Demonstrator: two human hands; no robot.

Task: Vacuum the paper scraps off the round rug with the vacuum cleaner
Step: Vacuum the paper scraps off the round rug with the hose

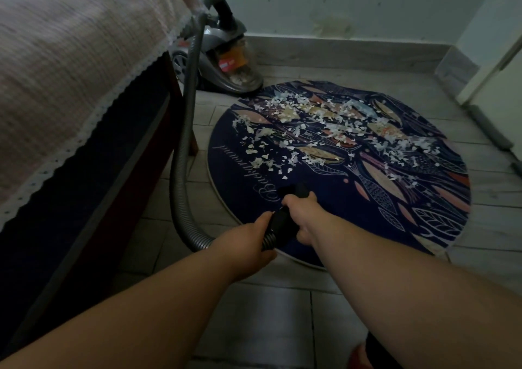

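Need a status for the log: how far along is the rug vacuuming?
Early on. Looks done: the canister vacuum cleaner stands by the bed with its hose run out, and the near strip of the round rug shows no scraps. In hand: left hand and right hand both grip the black hose handle, aimed at the rug. Left: paper scraps cover the rug's middle and far half.

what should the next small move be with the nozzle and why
Probably push the nozzle forward toward the nearest paper scraps. Both the left hand and right hand grip it, its tip sits over bare round rug, and the scraps lie just beyond.
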